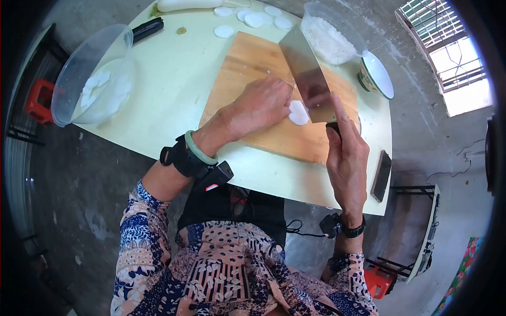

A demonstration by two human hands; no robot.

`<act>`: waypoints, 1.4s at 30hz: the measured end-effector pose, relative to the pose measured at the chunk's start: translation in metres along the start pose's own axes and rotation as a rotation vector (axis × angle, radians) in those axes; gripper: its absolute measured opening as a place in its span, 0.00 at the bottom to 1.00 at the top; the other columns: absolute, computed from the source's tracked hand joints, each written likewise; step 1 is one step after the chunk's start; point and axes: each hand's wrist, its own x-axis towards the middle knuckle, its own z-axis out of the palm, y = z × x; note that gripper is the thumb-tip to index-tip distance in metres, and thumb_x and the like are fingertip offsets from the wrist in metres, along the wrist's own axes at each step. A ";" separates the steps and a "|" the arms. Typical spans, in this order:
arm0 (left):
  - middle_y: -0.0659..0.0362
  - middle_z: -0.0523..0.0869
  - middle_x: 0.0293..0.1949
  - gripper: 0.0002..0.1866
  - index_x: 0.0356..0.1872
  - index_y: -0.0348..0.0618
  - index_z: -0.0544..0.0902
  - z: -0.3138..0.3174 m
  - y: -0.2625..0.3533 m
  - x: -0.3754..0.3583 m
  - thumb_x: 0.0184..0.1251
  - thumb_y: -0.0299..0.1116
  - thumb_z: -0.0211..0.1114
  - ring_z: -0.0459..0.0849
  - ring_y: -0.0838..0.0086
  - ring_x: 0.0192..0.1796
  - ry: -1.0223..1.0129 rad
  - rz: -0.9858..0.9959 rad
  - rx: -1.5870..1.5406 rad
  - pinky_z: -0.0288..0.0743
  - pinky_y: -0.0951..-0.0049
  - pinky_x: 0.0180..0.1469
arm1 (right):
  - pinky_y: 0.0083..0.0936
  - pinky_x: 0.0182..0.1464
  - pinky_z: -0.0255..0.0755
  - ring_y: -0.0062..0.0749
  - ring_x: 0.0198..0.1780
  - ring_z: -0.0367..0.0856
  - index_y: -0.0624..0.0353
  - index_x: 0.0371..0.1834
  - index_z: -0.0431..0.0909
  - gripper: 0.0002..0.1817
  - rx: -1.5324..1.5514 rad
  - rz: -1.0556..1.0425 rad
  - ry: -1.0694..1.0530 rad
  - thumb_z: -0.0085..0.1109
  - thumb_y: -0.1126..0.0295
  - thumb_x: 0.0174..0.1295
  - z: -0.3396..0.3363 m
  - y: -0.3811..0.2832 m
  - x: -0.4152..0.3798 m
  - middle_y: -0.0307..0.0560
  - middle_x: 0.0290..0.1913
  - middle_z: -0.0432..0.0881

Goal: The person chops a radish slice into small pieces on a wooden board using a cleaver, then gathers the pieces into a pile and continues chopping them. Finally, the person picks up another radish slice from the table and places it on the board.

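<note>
Slices (299, 113) between left hand (266, 101) and cleaver (310, 79)

The white slices lie as a small overlapping pile on the cutting board (247, 60), nearer its near edge than its far one and right of its middle. Their long axis runs roughly from the board's far edge toward its near edge, close to the line of the blade, which stands just beside them on the right. The left hand is the nearer one, right up against their left side. Its fingers are curled under with the tips hidden, so I cannot tell whether it grips the slices or merely rests by them. The right hand (348, 152), over the board's near right corner, is wrapped around the cleaver's handle, index finger stretched along the blade; the blade points toward the far edge of the bench (168, 79).
</note>
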 end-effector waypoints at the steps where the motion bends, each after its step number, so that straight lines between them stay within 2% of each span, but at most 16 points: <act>1: 0.46 0.87 0.35 0.09 0.33 0.35 0.84 0.000 0.001 0.000 0.61 0.32 0.69 0.87 0.49 0.46 -0.003 -0.007 0.016 0.80 0.53 0.51 | 0.47 0.48 0.78 0.60 0.45 0.86 0.47 0.83 0.67 0.37 -0.001 0.005 -0.001 0.55 0.85 0.71 0.004 0.002 0.000 0.62 0.50 0.85; 3: 0.46 0.87 0.36 0.09 0.33 0.36 0.84 -0.002 0.005 0.001 0.62 0.32 0.69 0.87 0.49 0.46 -0.042 -0.019 0.017 0.80 0.53 0.51 | 0.49 0.47 0.77 0.60 0.43 0.85 0.47 0.83 0.66 0.37 -0.086 -0.020 -0.111 0.55 0.84 0.72 0.014 0.009 0.001 0.62 0.46 0.84; 8: 0.46 0.88 0.34 0.09 0.31 0.37 0.84 0.001 0.001 0.000 0.62 0.33 0.67 0.87 0.50 0.45 -0.046 -0.030 0.020 0.80 0.53 0.49 | 0.50 0.47 0.75 0.60 0.43 0.85 0.47 0.84 0.65 0.37 -0.054 -0.017 -0.088 0.55 0.84 0.72 0.016 0.014 0.002 0.61 0.45 0.83; 11: 0.49 0.88 0.30 0.09 0.31 0.37 0.85 0.001 -0.002 0.000 0.62 0.34 0.67 0.89 0.52 0.40 0.052 0.057 0.038 0.81 0.54 0.46 | 0.50 0.47 0.75 0.60 0.43 0.85 0.46 0.84 0.65 0.37 0.032 -0.096 -0.067 0.54 0.84 0.72 0.012 0.016 0.003 0.61 0.45 0.83; 14: 0.51 0.88 0.25 0.09 0.33 0.37 0.86 -0.008 0.002 0.001 0.62 0.34 0.66 0.89 0.54 0.36 -0.004 -0.029 -0.036 0.81 0.55 0.44 | 0.50 0.48 0.75 0.60 0.43 0.85 0.46 0.84 0.65 0.37 0.002 -0.032 -0.018 0.54 0.84 0.72 0.005 -0.003 0.001 0.62 0.45 0.83; 16: 0.51 0.88 0.24 0.09 0.32 0.38 0.87 -0.009 0.003 0.002 0.62 0.33 0.67 0.89 0.54 0.35 0.008 -0.052 0.004 0.82 0.56 0.43 | 0.37 0.55 0.79 0.49 0.46 0.88 0.46 0.82 0.70 0.36 -0.030 0.017 -0.008 0.54 0.86 0.71 0.007 -0.007 0.001 0.59 0.51 0.87; 17: 0.51 0.88 0.24 0.09 0.32 0.38 0.87 -0.008 0.003 0.003 0.62 0.33 0.67 0.89 0.54 0.35 0.004 -0.050 0.003 0.82 0.56 0.43 | 0.37 0.55 0.79 0.49 0.46 0.88 0.46 0.82 0.70 0.36 -0.030 0.021 -0.006 0.54 0.86 0.71 0.009 -0.005 0.001 0.59 0.51 0.87; 19: 0.49 0.88 0.26 0.08 0.31 0.38 0.87 -0.006 0.006 0.007 0.61 0.33 0.68 0.89 0.52 0.36 -0.102 -0.079 0.097 0.82 0.56 0.44 | 0.39 0.54 0.79 0.53 0.45 0.87 0.45 0.83 0.69 0.37 -0.077 0.059 -0.118 0.54 0.86 0.71 0.017 0.001 0.002 0.59 0.51 0.87; 21: 0.49 0.89 0.28 0.08 0.31 0.39 0.87 -0.001 0.005 0.005 0.61 0.34 0.69 0.89 0.52 0.37 -0.067 -0.063 0.119 0.82 0.55 0.44 | 0.42 0.52 0.78 0.55 0.43 0.85 0.43 0.83 0.68 0.38 -0.057 0.018 -0.097 0.54 0.86 0.71 0.020 0.004 0.001 0.60 0.51 0.87; 23: 0.48 0.89 0.29 0.08 0.31 0.39 0.88 0.001 0.002 0.004 0.60 0.34 0.69 0.89 0.51 0.37 -0.034 -0.037 0.141 0.82 0.54 0.44 | 0.50 0.47 0.75 0.61 0.43 0.84 0.48 0.84 0.65 0.38 -0.029 -0.066 -0.085 0.55 0.84 0.71 0.020 0.007 0.002 0.62 0.46 0.83; 26: 0.47 0.90 0.32 0.08 0.32 0.39 0.88 -0.008 0.003 0.006 0.61 0.34 0.69 0.89 0.50 0.37 -0.092 -0.081 0.083 0.82 0.53 0.44 | 0.50 0.48 0.75 0.60 0.43 0.84 0.48 0.84 0.65 0.38 -0.027 -0.065 -0.063 0.55 0.85 0.70 0.013 0.006 0.001 0.62 0.46 0.83; 30: 0.47 0.90 0.32 0.08 0.33 0.40 0.89 -0.022 0.003 0.005 0.60 0.33 0.69 0.90 0.50 0.37 -0.020 -0.115 0.078 0.82 0.54 0.43 | 0.51 0.47 0.75 0.60 0.43 0.85 0.48 0.83 0.66 0.37 -0.015 -0.055 0.005 0.55 0.85 0.71 0.011 -0.007 0.000 0.62 0.46 0.83; 33: 0.47 0.90 0.30 0.08 0.31 0.39 0.89 -0.021 0.004 0.007 0.59 0.33 0.69 0.90 0.51 0.37 -0.078 -0.111 0.057 0.82 0.55 0.43 | 0.51 0.47 0.75 0.61 0.43 0.85 0.49 0.83 0.67 0.36 -0.094 -0.020 -0.112 0.55 0.85 0.71 0.020 -0.001 0.001 0.62 0.47 0.83; 39: 0.47 0.89 0.28 0.08 0.28 0.38 0.88 -0.025 0.003 0.005 0.58 0.33 0.70 0.89 0.52 0.36 -0.092 -0.121 0.062 0.82 0.55 0.43 | 0.52 0.47 0.75 0.61 0.44 0.85 0.49 0.82 0.67 0.36 0.021 -0.123 -0.053 0.54 0.85 0.72 0.020 0.005 0.002 0.62 0.47 0.83; 41: 0.47 0.89 0.28 0.08 0.29 0.38 0.88 -0.026 0.000 0.006 0.57 0.33 0.70 0.89 0.52 0.35 -0.076 -0.136 0.064 0.82 0.55 0.43 | 0.53 0.47 0.74 0.62 0.43 0.84 0.49 0.82 0.67 0.36 -0.019 -0.005 -0.040 0.54 0.85 0.72 0.011 -0.009 0.002 0.63 0.46 0.83; 42: 0.47 0.89 0.28 0.08 0.29 0.38 0.88 -0.026 -0.001 0.006 0.57 0.33 0.70 0.89 0.52 0.35 -0.073 -0.141 0.081 0.81 0.55 0.42 | 0.35 0.58 0.79 0.49 0.51 0.89 0.46 0.82 0.71 0.36 0.028 0.048 -0.011 0.54 0.87 0.71 0.010 -0.014 0.001 0.59 0.52 0.88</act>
